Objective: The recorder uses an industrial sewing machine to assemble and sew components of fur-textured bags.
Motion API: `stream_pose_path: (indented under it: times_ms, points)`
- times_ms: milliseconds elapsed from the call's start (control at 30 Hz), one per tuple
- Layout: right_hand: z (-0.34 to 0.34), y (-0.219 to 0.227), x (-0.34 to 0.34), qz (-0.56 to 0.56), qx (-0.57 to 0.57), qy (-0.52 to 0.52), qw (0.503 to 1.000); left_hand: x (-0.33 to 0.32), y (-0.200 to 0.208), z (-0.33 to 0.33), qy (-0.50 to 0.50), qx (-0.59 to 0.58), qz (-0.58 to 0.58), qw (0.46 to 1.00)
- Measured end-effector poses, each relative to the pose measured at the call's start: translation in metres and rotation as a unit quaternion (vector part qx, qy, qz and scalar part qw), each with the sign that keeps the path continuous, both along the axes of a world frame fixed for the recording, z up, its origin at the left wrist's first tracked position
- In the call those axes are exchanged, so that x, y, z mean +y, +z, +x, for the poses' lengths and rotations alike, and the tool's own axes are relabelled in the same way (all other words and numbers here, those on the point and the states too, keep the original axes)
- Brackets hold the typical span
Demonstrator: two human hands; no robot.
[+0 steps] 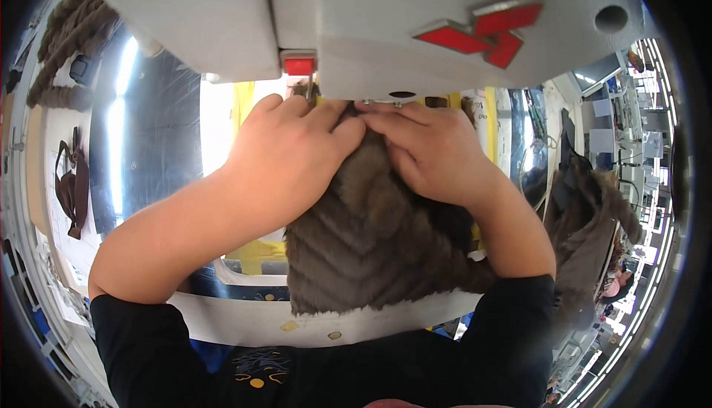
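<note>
A brown fur piece (363,252) with chevron-like ridges lies below the head of a pale grey sewing machine (378,30). My left hand (297,145) is closed on its upper left edge, fingers curled beside a thin metal rod under a red part. From the other side, my right hand (437,148) pinches the fur's upper edge, thumb and fingers drawn together. The two hands nearly meet right under the machine head. Some fingertips are hidden by the fur and the machine. The fur widens toward my body and hangs over the table's near edge.
The pale table edge (245,319) curves in front of me. A shiny metal surface (156,141) lies left. Farther left are a brown strap-like piece (72,185) and rolled brown fur (74,30). More brown fur (593,215) hangs at the right, with workstations beyond.
</note>
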State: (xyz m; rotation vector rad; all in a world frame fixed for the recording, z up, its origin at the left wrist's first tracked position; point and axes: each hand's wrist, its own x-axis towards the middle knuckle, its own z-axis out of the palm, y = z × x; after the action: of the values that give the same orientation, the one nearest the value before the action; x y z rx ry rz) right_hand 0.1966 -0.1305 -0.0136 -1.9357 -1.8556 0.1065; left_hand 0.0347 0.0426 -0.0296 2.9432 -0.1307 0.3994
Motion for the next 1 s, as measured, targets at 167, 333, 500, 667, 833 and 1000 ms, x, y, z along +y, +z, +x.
stream_pose_path:
  times_ms: [167,333,500,667,833,1000]
  points:
    - [0.001,-0.007,-0.001,0.023,-0.005,0.011,1.0,-0.003,0.0,0.0,0.0,-0.022,0.03,0.999]
    - [-0.005,-0.005,-0.002,-0.01,-0.046,-0.013,0.999,-0.006,-0.001,0.001,-0.001,-0.049,0.042,0.998]
    - [-0.006,0.0,0.003,-0.033,-0.026,-0.044,0.998,-0.006,0.0,0.002,0.004,-0.053,0.045,0.998]
    - [-0.006,-0.002,0.003,-0.013,-0.01,-0.057,0.998,-0.008,0.006,0.0,0.017,0.021,0.021,0.999]
    - [-0.007,0.001,0.005,-0.02,-0.004,-0.067,0.998,-0.007,0.007,0.0,0.02,0.029,0.009,0.999]
    - [-0.006,0.003,0.005,-0.024,-0.006,-0.072,0.997,-0.008,0.005,-0.001,0.021,0.03,0.016,0.999]
